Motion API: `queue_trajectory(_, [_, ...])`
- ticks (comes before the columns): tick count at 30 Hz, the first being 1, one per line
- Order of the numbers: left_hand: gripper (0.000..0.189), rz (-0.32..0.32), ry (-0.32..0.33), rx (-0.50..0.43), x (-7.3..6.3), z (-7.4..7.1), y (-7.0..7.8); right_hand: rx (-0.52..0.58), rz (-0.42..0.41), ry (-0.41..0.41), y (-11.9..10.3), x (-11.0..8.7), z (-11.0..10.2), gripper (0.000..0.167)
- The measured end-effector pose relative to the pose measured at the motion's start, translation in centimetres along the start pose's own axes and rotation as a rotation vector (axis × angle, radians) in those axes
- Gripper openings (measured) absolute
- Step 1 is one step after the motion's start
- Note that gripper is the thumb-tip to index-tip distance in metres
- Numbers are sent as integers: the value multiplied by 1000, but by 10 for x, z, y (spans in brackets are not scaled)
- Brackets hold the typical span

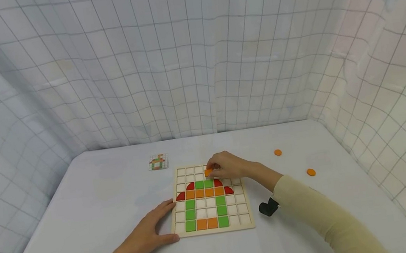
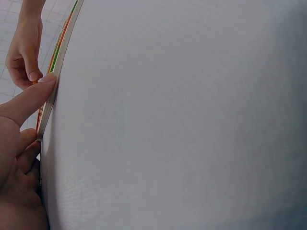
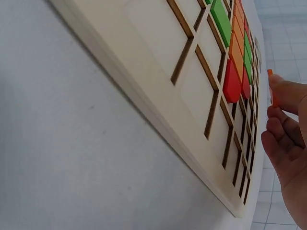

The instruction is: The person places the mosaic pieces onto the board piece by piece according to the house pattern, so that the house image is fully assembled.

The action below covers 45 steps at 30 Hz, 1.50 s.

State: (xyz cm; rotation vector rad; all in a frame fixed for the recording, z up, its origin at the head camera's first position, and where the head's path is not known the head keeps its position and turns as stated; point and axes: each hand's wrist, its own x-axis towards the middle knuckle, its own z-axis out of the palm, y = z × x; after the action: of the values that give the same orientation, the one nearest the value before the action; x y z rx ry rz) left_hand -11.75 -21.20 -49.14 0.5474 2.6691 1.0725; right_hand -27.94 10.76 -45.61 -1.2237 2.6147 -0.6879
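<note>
A wooden grid board [image 1: 240,224] lies on the table with green, orange and red tiles set in its cells. Above its upper rows, my right hand [image 1: 230,165] pinches an orange square tile [image 1: 208,172] between thumb and fingers. The right wrist view shows this tile [image 3: 273,88] edge-on at the fingertips, the other fingers curled below. My left hand [image 1: 149,232] rests at the board's left side, fingers against the left edge and thumb at the near left corner. In the left wrist view, the left thumb [image 2: 36,96] touches the board's edge.
A small pattern card [image 1: 158,162] lies beyond the board's far left corner. Two orange round pieces, one farther back [image 1: 278,152] and one nearer [image 1: 311,172], lie on the right. A black object [image 1: 268,207] shows beside the right sleeve. Grid-patterned curtains [image 1: 194,59] surround the white table [image 1: 83,215].
</note>
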Motion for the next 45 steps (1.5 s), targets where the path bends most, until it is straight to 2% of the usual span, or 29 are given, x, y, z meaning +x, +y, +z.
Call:
queue_trajectory(5, [93, 5, 0, 0, 1, 0, 1, -18, 37, -22, 4, 2, 6, 28])
queue_trajectory(23, [93, -28, -7, -7, 1, 2, -3, -1, 45, -9, 2, 6, 12, 25])
queue_trajectory(31, [93, -18, -12, -18, 1, 2, -5, 0, 46, -24, 4, 5, 10, 27])
queue_trajectory(37, [93, -12, -16, -23, 2, 2, -5, 7, 29, -5, 6, -2, -5, 28])
queue_trajectory(45, [93, -11, -18, -25, 1, 0, -2, -11, 12, 50, 14, -25, -43, 32])
